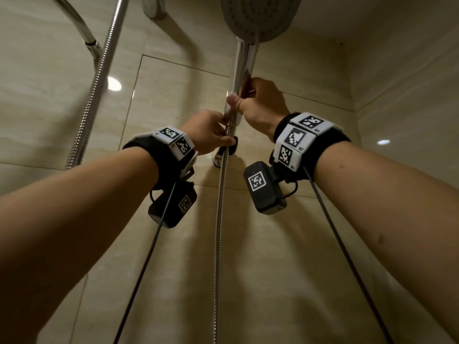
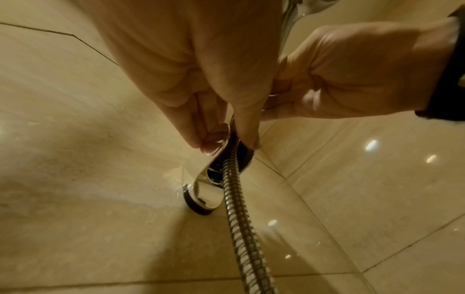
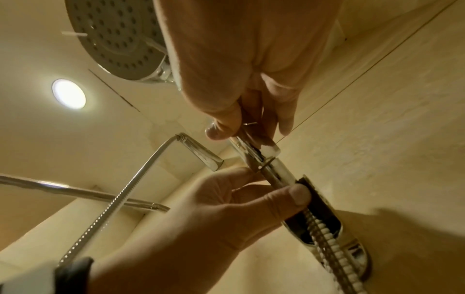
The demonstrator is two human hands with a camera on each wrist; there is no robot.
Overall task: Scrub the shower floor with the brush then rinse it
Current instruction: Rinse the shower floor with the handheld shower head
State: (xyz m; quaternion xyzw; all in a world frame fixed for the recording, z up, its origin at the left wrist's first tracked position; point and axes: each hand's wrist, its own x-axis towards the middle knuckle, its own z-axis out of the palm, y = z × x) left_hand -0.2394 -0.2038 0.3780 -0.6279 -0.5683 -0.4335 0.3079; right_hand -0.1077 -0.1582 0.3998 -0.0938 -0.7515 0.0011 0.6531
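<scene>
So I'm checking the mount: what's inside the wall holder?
The metal hose runs through the wall holder's open slot. The left hand pinches the shower handle's base just above, hiding whether it's seated.

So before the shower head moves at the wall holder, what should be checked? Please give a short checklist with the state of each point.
1. Right hand grips the handle of the shower head: ok.
2. Left hand pinches the handle's lower end, just above the holder: ok.
3. Hose runs through the holder's slot and hangs straight below: ok.
4. Handle's bottom end is out of the holder: ok, it shows above the holder in the right wrist view.
5. Water is off: ok, no spray is visible.
6. Floor already scrubbed: cannot tell, floor and brush are out of view.
</scene>
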